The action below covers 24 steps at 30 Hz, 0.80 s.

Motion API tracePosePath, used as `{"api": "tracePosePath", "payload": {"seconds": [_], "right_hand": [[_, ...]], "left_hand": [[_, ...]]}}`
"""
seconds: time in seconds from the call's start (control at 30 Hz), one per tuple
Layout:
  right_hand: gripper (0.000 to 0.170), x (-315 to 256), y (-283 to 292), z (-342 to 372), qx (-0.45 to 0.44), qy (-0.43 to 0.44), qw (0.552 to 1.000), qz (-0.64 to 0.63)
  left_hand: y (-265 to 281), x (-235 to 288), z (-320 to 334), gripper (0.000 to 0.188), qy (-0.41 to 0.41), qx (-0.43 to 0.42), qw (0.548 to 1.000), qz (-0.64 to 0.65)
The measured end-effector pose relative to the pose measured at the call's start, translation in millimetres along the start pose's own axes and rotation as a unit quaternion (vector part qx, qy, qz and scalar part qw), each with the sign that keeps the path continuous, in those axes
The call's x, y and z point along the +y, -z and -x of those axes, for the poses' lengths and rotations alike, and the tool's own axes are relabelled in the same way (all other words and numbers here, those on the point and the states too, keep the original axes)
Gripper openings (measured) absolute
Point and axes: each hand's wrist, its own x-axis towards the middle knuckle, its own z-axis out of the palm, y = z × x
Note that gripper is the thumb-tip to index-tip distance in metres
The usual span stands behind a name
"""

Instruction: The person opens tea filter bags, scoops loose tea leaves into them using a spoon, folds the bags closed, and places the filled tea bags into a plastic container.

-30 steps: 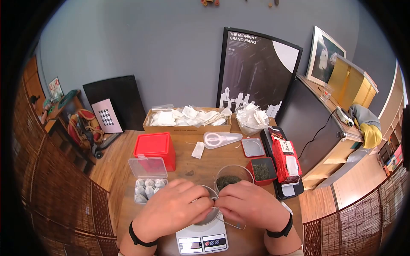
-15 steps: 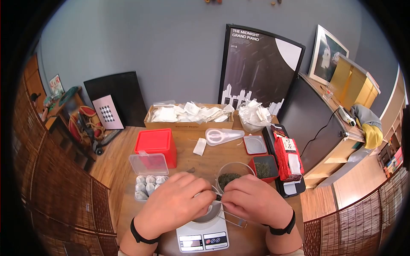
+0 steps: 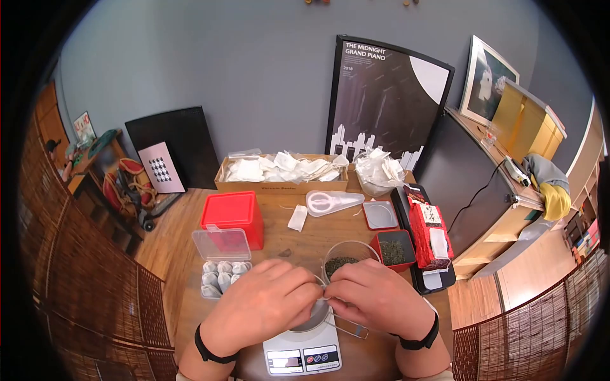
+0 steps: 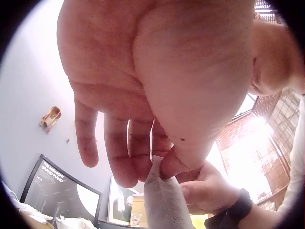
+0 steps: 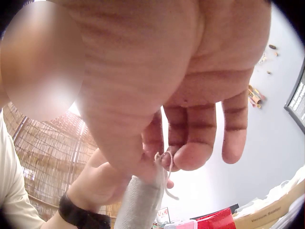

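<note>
Above a metal bowl [image 3: 309,319] on a white scale [image 3: 302,357], both hands meet at the gathered top of a white tea bag [image 4: 167,202]. The left hand [image 3: 270,303] pinches that top between thumb and fingers. Thumb and fingertips of the right hand [image 3: 376,298] pinch at the same neck, where a thin string [image 5: 170,183] loops out in the right wrist view. The bag [image 5: 138,204] hangs below the fingers, dark specks showing through it in the left wrist view. In the head view the hands mostly hide it.
A clear case of wrapped white balls [image 3: 223,277] and a red box [image 3: 234,219] stand left. Behind the hands are a round container of dried leaves [image 3: 341,263] and a red tin [image 3: 393,252]. Farther back lie cased scissors [image 3: 330,202] and a carton of white bags [image 3: 279,185].
The head view has tilted slightly. The hands stay together at the bag's top, and the dark bit between the fingertips half a second ago is no longer visible.
</note>
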Motion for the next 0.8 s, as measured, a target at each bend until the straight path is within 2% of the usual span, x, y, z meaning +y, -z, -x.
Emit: {"api": "tracePosePath", "payload": {"seconds": [0.43,0.5,0.63,0.7,0.8], "right_hand": [[0.017,0.4,0.4,4.2,-0.005,-0.013,0.999,-0.042],[0.018,-0.1,4.2,4.6,0.013,-0.011,0.999,-0.046],[0.021,-2.5,6.7,5.6,0.051,0.006,0.998,-0.043],[0.023,-2.8,7.4,5.9,0.051,0.02,0.997,-0.048],[0.024,-2.7,7.5,5.7,0.052,0.028,0.997,-0.044]], "left_hand": [[-1.1,-6.2,-1.9,0.024,0.002,-0.03,0.998,0.052],[1.1,-0.6,-2.4,0.032,0.125,-0.022,0.983,0.13],[3.5,-2.1,-3.7,0.045,0.118,-0.051,0.983,0.134],[3.5,-1.7,-3.7,0.05,0.117,-0.115,0.978,0.131],[-0.4,-4.0,1.7,0.043,0.094,-0.102,0.984,0.115]]}}
